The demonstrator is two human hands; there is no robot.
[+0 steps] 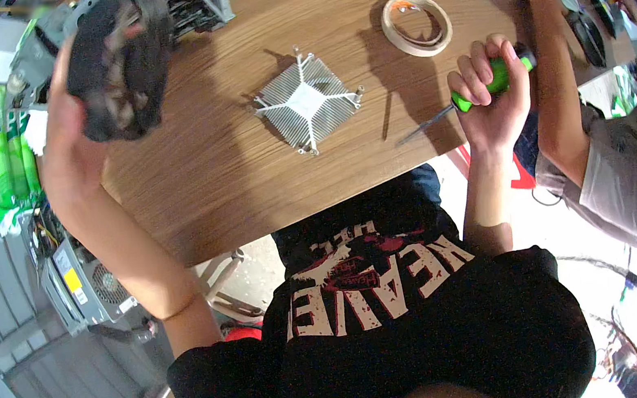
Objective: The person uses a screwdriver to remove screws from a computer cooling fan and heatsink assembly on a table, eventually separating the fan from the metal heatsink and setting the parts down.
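Raised at the upper left, my left hand [70, 154] is closed around a black cooling fan [121, 80], which is smeared by motion; the fingers are partly hidden behind it. A silver finned heatsink [308, 100] lies apart from both hands on the wooden table, its cross-shaped bracket and corner screws showing. To the right, over the table's near edge, my right hand [494, 94] grips a screwdriver [462, 102] by its green and black handle. The thin shaft slants down to the left, with its shadow on the wood.
A roll of cream tape [416, 24] sits behind the screwdriver. Metal computer chassis parts [199, 3] stand at the far left, beside green packages [4, 163]. A power supply [88, 283] is below the table's left side. On the right, a co-worker's arm [555, 73] reaches over the table.
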